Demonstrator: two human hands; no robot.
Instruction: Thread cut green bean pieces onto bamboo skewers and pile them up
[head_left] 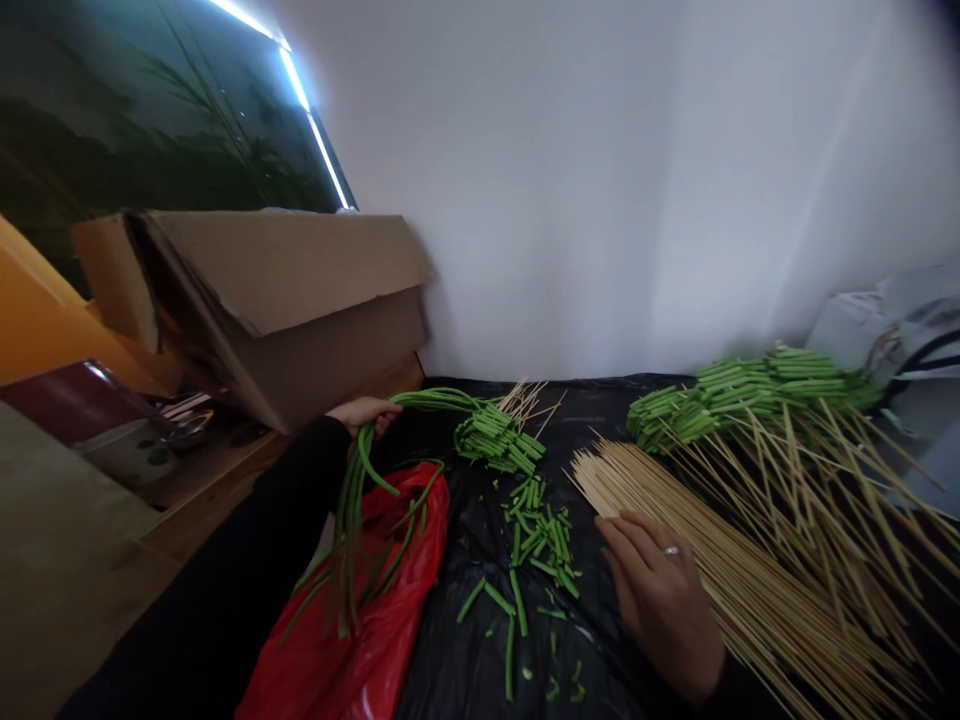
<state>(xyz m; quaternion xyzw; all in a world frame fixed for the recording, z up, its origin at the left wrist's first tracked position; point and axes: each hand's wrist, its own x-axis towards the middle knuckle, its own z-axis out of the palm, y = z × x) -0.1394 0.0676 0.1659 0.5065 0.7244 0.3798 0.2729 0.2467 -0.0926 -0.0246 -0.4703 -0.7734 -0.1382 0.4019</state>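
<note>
My left hand [365, 414] is closed around a bunch of long green garlic scapes [352, 520]. Their ends droop over a red plastic bag [409, 600], while other ends reach right towards a skewered pile of cut pieces [499, 440]. My right hand [660, 590], a ring on one finger, rests along the left edge of a heap of bamboo skewers [720, 530]. Its fingers are stretched out, and I see nothing held in them. Loose cut scape pieces [544, 540] lie scattered between the hands.
Black plastic sheeting [457, 670] covers the work surface. Finished skewers of green pieces [750, 390] are stacked at the back right, their sticks pointing towards me. A cardboard box [315, 290] stands at the left. A white wall [570, 180] rises behind.
</note>
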